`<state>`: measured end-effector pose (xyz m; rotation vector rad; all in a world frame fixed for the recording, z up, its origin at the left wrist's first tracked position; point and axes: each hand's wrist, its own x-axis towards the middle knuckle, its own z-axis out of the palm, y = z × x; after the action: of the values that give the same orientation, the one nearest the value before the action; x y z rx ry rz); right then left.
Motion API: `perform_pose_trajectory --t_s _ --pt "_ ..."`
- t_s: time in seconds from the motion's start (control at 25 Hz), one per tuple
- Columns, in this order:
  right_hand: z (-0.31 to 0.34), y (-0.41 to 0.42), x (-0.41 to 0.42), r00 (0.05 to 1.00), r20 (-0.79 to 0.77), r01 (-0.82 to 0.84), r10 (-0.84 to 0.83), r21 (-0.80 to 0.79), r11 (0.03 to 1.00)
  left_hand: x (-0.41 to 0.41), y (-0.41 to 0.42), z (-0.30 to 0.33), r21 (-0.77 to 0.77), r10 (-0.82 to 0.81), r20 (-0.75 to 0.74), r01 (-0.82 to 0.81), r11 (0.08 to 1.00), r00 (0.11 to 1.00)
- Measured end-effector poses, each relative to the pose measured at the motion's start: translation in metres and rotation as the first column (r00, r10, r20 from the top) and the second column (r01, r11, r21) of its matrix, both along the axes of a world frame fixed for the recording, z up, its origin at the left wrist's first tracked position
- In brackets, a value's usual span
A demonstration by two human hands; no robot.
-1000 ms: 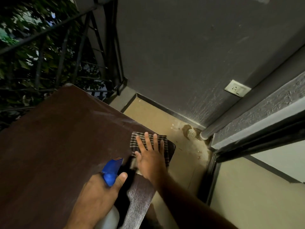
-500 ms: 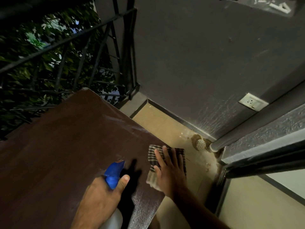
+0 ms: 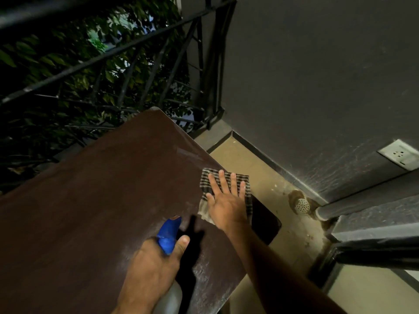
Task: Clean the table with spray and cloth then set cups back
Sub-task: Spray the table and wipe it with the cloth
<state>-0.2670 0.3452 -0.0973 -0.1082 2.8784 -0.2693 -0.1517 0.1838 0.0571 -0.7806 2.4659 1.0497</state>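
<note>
Cloth (image 3: 226, 191) is lying flat on the right edge of the brown counter (image 3: 90, 200), a little right of the middle of the frame. It is a checked cloth, and its right side is hanging a bit past the edge, over the tan floor (image 3: 283, 291). The right hand (image 3: 226, 203) is pressing down on it with a spread grip, fingers straight and pointing to the top of the frame. Nothing is being pinched; the palm is just sitting on the cloth.

The left hand (image 3: 149, 268) is lower in the frame, at the bottom middle. Its grip is curling round the spray bottle (image 3: 169, 236), with the thumb lying along the blue top. The nozzle is pointing up and a little right, toward the cloth.

Most of the counter is lying to the left and upper left of the cloth, and a pale dusty patch is showing just above it near the edge. So the next wipe probably needs the right hand to be pushing the cloth left or up, away from the edge, or the cloth could slip off onto the floor. No cups are showing anywhere, so that step is likely not yet done.
</note>
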Motion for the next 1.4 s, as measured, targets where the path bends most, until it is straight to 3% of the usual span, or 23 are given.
perform_pose_trajectory --t_s 0.12,0.24,0.4,0.64,1.0,1.12,1.24,1.4 --pt "-0.002 0.014 0.056 0.992 -0.066 -0.107 0.106 -0.011 0.994 0.002 -0.012 0.004 0.003 0.076 -0.020 -0.076 0.997 0.997" --pt "-0.002 0.025 0.123 0.984 -0.032 -0.179 0.178 -0.055 0.982 0.005 -0.024 0.011 0.029 0.121 -0.073 -0.119 0.992 0.990" --pt "-0.008 0.033 0.146 0.979 -0.033 -0.203 0.202 -0.065 0.977 0.012 -0.033 0.020 0.049 0.076 -0.110 -0.071 0.996 0.991" --pt "0.000 0.009 0.104 0.972 0.006 -0.236 0.236 0.049 0.970 -0.002 -0.036 0.012 0.009 0.073 -0.138 -0.072 0.997 0.988" --pt "-0.010 0.053 0.077 0.879 0.013 -0.476 0.476 -0.010 0.880 -0.069 -0.016 0.002 -0.078 0.098 -0.101 -0.106 0.991 0.990" --pt "0.001 0.037 0.033 0.901 0.037 -0.431 0.433 -0.054 0.901 -0.073 -0.010 -0.005 -0.050 0.123 -0.090 -0.128 0.990 0.988" --pt "0.003 -0.003 -0.044 0.909 -0.070 -0.416 0.411 -0.064 0.907 -0.076 -0.009 -0.011 -0.017 0.170 -0.087 -0.172 0.985 0.982" --pt "0.011 -0.050 -0.123 0.895 0.001 -0.445 0.445 -0.031 0.895 -0.076 -0.008 -0.011 -0.008 0.222 -0.078 -0.223 0.975 0.972"
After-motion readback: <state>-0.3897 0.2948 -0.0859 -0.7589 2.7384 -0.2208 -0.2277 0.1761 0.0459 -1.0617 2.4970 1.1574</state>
